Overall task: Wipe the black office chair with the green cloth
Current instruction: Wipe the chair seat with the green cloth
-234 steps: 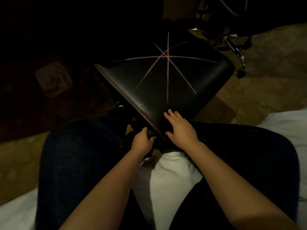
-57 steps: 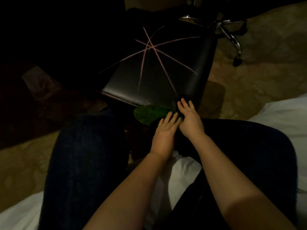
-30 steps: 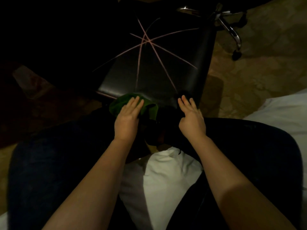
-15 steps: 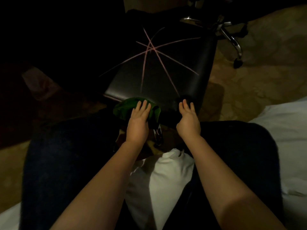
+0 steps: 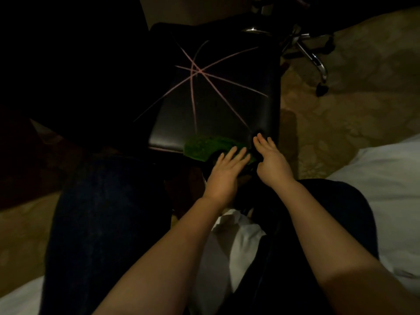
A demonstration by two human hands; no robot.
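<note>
The black office chair point(image 5: 218, 98) lies tipped toward me, a flat black panel with pink lines crossing on it. A green cloth point(image 5: 204, 145) sits on the panel's near edge. My left hand point(image 5: 223, 172) presses on the cloth's right part with straight fingers. My right hand point(image 5: 271, 162) rests its fingers on the panel's near right corner, right beside the left hand; its thumb side is hidden.
The chair's chrome legs and a black caster point(image 5: 321, 88) stick out at the upper right. My knees in dark jeans point(image 5: 106, 212) flank the chair. White bedding point(image 5: 386, 183) lies on the right, patterned carpet point(image 5: 341, 114) beyond. The left side is dark.
My left hand has slid the green cloth rightward along the near edge, ending next to my right hand. The right hand has stayed on the corner.
</note>
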